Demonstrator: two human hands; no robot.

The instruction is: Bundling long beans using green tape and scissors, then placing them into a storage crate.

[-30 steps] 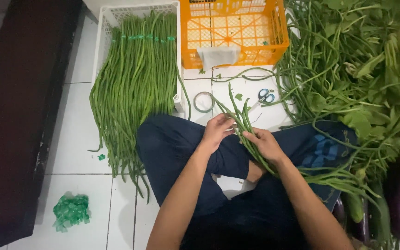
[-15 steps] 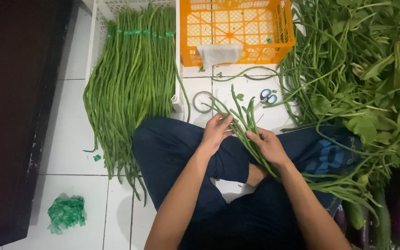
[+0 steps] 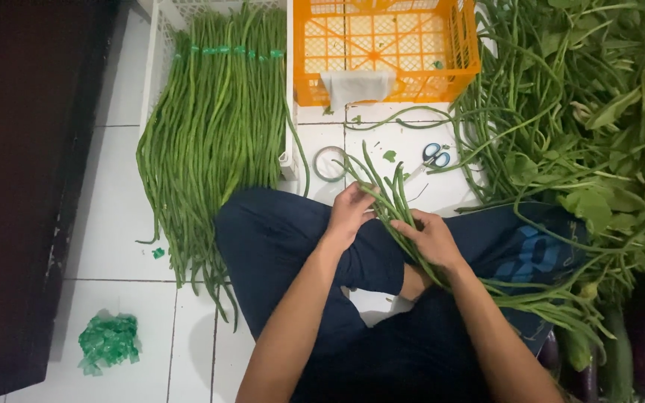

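Slim green long beans fan upward, pinched by left hand and right hand; grip unchanged since before.

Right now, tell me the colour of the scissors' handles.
Blue: the scissors lie on the white floor, clearest in the head view.

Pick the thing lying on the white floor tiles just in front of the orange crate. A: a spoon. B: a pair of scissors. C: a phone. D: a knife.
B: a pair of scissors with blue handles lies on the tile below the orange crate.
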